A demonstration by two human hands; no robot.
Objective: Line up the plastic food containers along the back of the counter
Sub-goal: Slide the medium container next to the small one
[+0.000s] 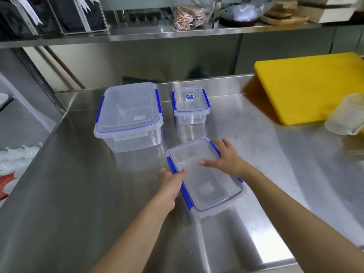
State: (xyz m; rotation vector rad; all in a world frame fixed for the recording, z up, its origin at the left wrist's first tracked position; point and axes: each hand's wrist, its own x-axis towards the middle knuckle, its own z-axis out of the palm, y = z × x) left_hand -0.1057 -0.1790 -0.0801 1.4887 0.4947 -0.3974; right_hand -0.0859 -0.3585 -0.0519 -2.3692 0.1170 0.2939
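Three clear plastic containers with blue clips stand on the steel counter [78, 194]. The large container [128, 115] sits at the back left. To its right, near the back edge, is the small container [190, 104]. The flat medium container [208, 184] lies nearer to me in the middle, turned at an angle. My left hand [171, 181] grips its left long side, thumb over the lid edge. Over the far right side rests my right hand [224, 158], fingers spread across the lid and the rim.
A yellow cutting board [307, 89] lies at the back right, with a translucent tub [346, 117] in front of it at the right edge. A steel shelf [157, 35] with bags and boxes hangs above the counter's back. White items lie left of the counter.
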